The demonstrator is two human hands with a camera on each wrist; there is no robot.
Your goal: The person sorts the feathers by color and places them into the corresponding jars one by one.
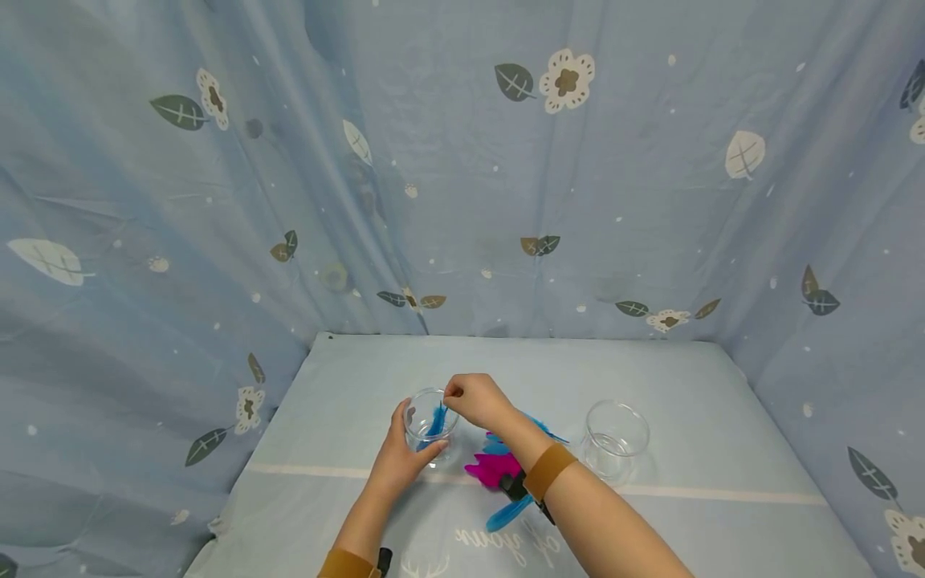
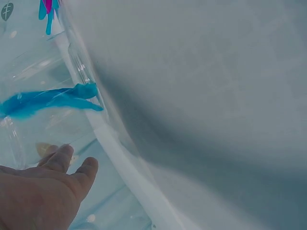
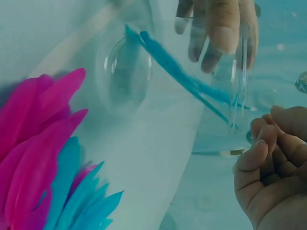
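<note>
Tablecloth (image 1: 701, 409) runs off my head view's lower edge. A forearm (image 1: 603, 514) hides part of the pink-and-blue feather pile (image 1: 494, 469). I see the left hand (image 1: 401, 459) gripping a glass jar (image 1: 419, 414); the right hand (image 1: 478, 400) has its fingertips together by the rim, but I cannot tell whether they pinch anything. Inside leans a blue feather (image 1: 438, 420), possibly two.

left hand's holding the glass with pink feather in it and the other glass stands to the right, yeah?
Wrong colour: the glass in the left hand has blue feather in it, not pink, as the right wrist view shows. The other glass stands to the right.
</note>
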